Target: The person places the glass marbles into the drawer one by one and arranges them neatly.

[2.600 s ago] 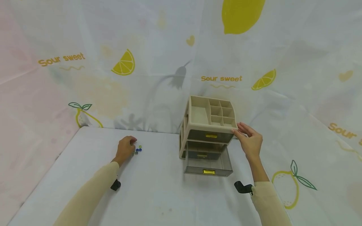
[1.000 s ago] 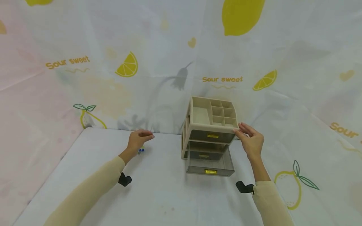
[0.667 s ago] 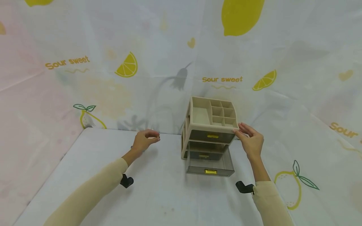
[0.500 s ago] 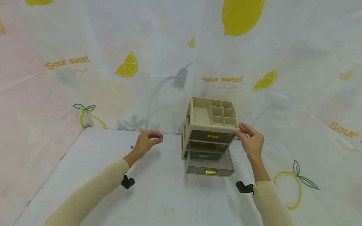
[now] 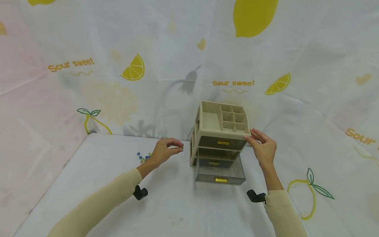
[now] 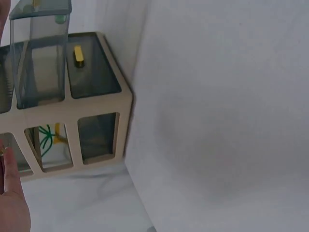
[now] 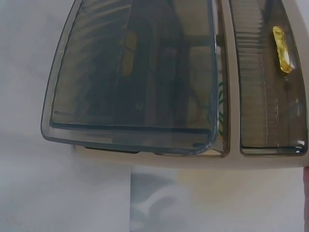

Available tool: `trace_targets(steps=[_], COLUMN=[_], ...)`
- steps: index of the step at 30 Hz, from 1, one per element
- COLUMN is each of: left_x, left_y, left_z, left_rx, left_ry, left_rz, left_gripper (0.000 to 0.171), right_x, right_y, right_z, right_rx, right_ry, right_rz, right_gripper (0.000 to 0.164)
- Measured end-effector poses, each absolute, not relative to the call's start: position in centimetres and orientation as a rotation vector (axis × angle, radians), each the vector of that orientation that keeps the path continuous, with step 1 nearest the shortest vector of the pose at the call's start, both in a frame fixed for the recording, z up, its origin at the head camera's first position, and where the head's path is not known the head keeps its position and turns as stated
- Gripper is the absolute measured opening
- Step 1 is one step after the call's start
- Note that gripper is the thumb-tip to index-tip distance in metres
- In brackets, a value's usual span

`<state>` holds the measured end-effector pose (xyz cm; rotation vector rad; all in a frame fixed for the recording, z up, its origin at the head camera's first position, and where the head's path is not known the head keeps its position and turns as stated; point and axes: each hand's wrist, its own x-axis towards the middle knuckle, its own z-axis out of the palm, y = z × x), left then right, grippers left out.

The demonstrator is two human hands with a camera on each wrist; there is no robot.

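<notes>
My left hand (image 5: pixel 164 152) pinches a tiny glass marble (image 5: pixel 182 147) between thumb and fingertips, just left of the desktop drawer organizer (image 5: pixel 225 134). That organizer is beige, with small compartments on top and smoky see-through drawers with gold handles. Its middle drawer (image 5: pixel 220 180) is pulled out toward me, and the left wrist view shows it too. At the organizer's upper right front corner, my right hand (image 5: pixel 263 148) grips the edge, thumb in front and fingers along the side. Several blue, green and clear marbles (image 5: pixel 138 154) lie behind my left wrist, some partly hidden by it.
All of this stands on a white-covered table (image 5: pixel 177 204). A white cloth backdrop (image 5: pixel 165 42) printed with lemons rises right behind the organizer. The upper drawer (image 5: pixel 213 143) is pushed in.
My left hand has lifted from the marbles with one pinched and moved right toward the organizer, uncovering more of the others. My right hand stays at the organizer's corner.
</notes>
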<state>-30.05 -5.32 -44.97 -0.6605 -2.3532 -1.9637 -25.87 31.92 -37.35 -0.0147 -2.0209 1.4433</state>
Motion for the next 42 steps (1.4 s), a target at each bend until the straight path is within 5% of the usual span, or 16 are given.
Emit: trace_targets(steps=[28, 42], left_x=[-27.7, -27.9], left_y=[0.0, 1.6], left_z=[-43.4, -43.7], left_rx=[-0.992, -1.360], left_ry=[-2.338, -2.365], left_rz=[-2.033, -1.841], left_gripper=[0.016, 0.014], right_x=[-26.0, -25.8], right_y=[31.8, 31.8], right_z=[-37.4, -37.4], right_rx=[-0.038, -0.021], right_ry=[-2.017, -2.000], right_rz=[1.439, 1.444], right_gripper=[0.045, 0.044])
